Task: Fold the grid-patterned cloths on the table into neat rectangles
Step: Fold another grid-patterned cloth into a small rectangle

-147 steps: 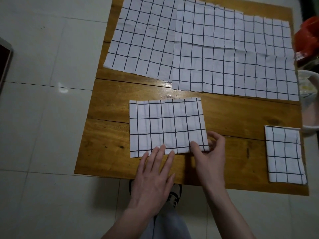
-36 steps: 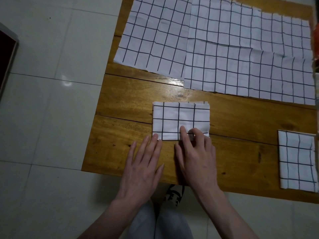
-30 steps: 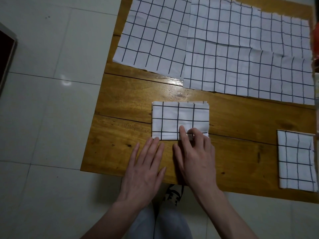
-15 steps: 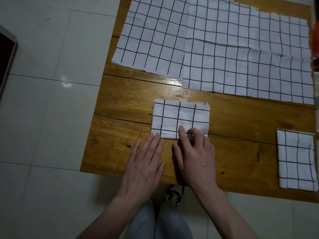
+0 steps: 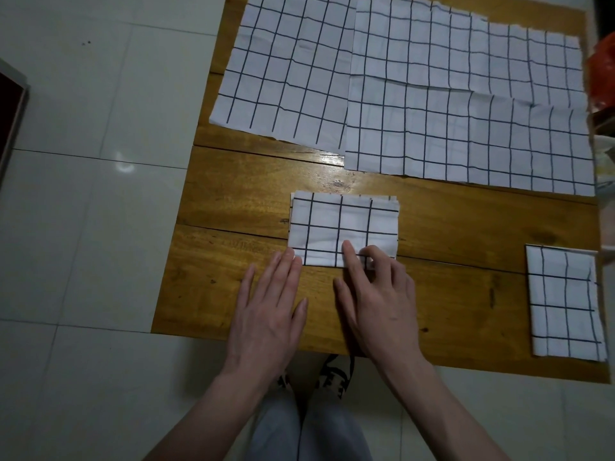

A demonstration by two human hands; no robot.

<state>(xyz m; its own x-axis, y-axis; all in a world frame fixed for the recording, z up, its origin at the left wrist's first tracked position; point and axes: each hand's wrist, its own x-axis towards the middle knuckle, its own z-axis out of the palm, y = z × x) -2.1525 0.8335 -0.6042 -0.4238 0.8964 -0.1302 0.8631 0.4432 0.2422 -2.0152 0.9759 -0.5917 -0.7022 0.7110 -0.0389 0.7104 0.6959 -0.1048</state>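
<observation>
A folded grid-patterned cloth (image 5: 342,224) lies as a small rectangle in the middle of the wooden table (image 5: 233,181). My right hand (image 5: 376,294) presses its fingertips on the cloth's near right edge. My left hand (image 5: 269,307) lies flat on the table, fingers straight, its fingertips touching the cloth's near left corner. Two unfolded grid cloths are spread at the back: one at the far left (image 5: 289,71), a larger one at the far right (image 5: 466,101) overlapping it. A folded cloth (image 5: 565,304) sits at the table's near right corner.
A red object (image 5: 602,74) and a pale container (image 5: 604,168) stand off the table's right edge. White floor tiles (image 5: 83,227) surround the table. My shoes (image 5: 329,377) show below the near table edge. A dark frame (image 5: 10,118) stands at far left.
Since the earliest frame the middle cloth has been folded to about half its width. Over the last second both hands have stayed at its near edge, nearly still.
</observation>
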